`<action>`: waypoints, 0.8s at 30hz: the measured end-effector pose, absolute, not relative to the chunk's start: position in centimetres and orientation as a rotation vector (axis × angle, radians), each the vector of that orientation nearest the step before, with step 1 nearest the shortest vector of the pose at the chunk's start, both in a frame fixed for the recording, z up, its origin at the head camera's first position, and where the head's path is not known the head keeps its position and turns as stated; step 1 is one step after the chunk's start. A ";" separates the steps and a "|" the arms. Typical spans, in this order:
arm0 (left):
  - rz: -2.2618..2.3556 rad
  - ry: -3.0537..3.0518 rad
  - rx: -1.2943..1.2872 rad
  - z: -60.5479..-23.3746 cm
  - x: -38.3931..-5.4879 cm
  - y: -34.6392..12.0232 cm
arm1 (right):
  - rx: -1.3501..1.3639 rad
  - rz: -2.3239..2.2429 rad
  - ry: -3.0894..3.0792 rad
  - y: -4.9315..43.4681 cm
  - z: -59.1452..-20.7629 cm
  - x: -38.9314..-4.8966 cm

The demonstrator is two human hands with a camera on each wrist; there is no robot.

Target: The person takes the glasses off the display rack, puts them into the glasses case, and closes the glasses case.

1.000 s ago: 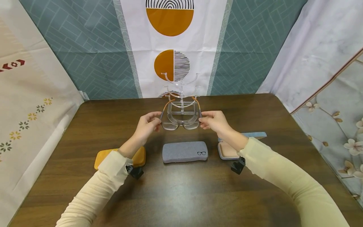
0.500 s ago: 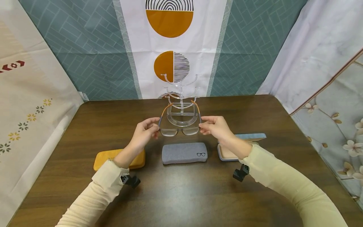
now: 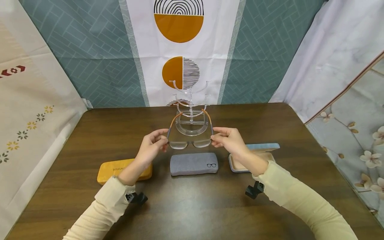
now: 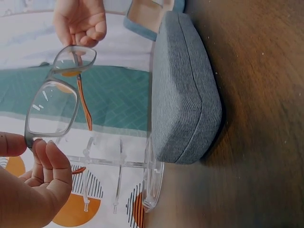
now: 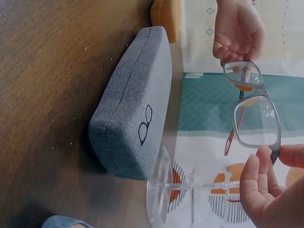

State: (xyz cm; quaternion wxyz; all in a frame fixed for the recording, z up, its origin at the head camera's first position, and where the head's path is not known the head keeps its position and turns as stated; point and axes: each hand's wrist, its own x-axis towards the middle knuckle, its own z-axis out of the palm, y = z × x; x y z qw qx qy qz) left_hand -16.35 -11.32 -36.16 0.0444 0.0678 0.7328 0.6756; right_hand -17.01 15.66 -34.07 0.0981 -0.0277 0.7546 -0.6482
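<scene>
A pair of eyeglasses [image 3: 178, 145] with a grey frame and orange temple tips is held up in the air, temples unfolded and pointing toward the back. My left hand [image 3: 151, 144] pinches it at the left hinge, thumb against fingers. At the opposite hinge my right hand [image 3: 230, 141] pinches it the same way. Behind the eyeglasses stands a clear acrylic display stand [image 3: 191, 125] with several curved arms. Just in front of them, on the table, lies a closed grey glasses case [image 3: 192, 164], its side seam plain in the left wrist view.
A closed yellow glasses case [image 3: 115, 169] lies at the left, partly behind my left forearm. An open blue glasses case [image 3: 265, 155] with a beige lining sits at the right, partly covered by my right forearm. The brown wooden table [image 3: 192, 206] meets patterned cloths at the back and sides.
Both hands have drawn the eyeglasses away from the stand, toward me. The frame now hangs clear of the stand's lower arm and closer to the grey case.
</scene>
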 end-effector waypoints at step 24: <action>2.135 2.208 0.219 -36.0 -14.4 -11.3 | -0.158 -2.057 2.161 15.9 -34.7 -15.1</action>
